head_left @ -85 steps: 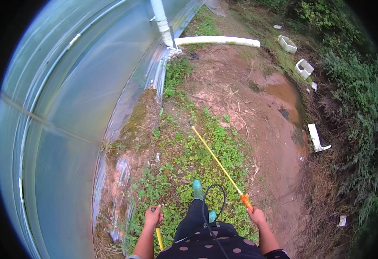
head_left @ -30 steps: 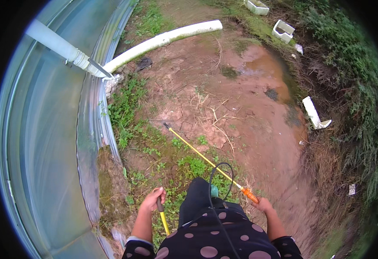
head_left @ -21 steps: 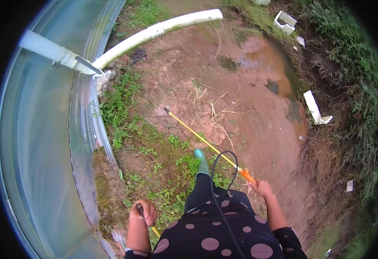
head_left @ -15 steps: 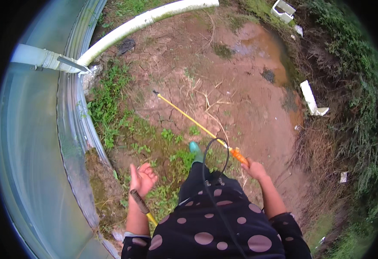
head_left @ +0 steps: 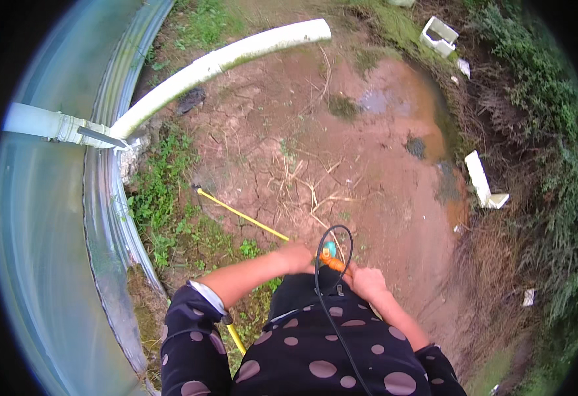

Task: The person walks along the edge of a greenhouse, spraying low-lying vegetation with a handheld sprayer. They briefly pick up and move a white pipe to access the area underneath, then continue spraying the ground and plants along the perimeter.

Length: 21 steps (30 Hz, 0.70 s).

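Note:
A yellow spray wand (head_left: 244,215) slants from the far left toward my waist, its dark nozzle (head_left: 195,187) over the soil. My right hand (head_left: 369,284) is closed around the rear of its orange handle (head_left: 332,262). Reaching across, my left hand (head_left: 295,257) is closed on the wand just ahead of the handle; its fingertips are partly hidden. A black hose (head_left: 317,264) loops up from the handle and runs down my front. Beside my left forearm is a yellow lever (head_left: 237,338), its dark grip mostly covered by the sleeve.
A white pipe (head_left: 223,61) curves over the ground from the plastic-sheeted wall (head_left: 45,251) at left. Muddy water (head_left: 427,122) lies far right. White foam pieces (head_left: 480,179) rest by the bushes (head_left: 546,152). Dry stalks (head_left: 305,188) and weeds (head_left: 160,204) cover parts of the soil.
My left hand was open beside the lever; it has crossed right and taken hold of the wand. The right hand has drawn the handle lower and left, and the nozzle has swung left.

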Tool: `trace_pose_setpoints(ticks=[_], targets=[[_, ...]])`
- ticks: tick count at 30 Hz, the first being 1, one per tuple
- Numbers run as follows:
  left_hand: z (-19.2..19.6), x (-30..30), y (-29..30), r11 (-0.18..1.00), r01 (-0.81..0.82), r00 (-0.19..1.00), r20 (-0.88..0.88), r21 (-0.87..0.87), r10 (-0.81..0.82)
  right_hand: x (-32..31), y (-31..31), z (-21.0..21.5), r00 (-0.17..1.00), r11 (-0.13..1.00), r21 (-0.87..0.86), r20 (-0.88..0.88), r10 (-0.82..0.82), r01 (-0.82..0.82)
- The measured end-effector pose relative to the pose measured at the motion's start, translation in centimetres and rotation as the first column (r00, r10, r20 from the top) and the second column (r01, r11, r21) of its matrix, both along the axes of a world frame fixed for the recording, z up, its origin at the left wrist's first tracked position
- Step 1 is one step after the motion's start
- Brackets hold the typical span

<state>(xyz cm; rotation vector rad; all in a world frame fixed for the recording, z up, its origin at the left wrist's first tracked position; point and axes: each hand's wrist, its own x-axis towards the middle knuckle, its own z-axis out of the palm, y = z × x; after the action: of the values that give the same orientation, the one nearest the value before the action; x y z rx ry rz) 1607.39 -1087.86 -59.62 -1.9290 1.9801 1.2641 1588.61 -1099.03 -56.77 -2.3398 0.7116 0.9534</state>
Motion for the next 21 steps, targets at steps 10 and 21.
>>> trace_pose_setpoints(ticks=[10,21], targets=[[-0.5,3.2,-5.7,0.955,-0.291,0.882,-0.372,0.057,0.291,3.8,-4.5,0.7,0.988,0.999,0.034,0.156,0.003,-0.009],[-0.5,9.8,-11.3,0.999,-0.036,0.940,-0.338,0.036,0.046,11.8,-7.3,-0.6,0.991,0.999,0.046,0.133,0.018,-0.024]])
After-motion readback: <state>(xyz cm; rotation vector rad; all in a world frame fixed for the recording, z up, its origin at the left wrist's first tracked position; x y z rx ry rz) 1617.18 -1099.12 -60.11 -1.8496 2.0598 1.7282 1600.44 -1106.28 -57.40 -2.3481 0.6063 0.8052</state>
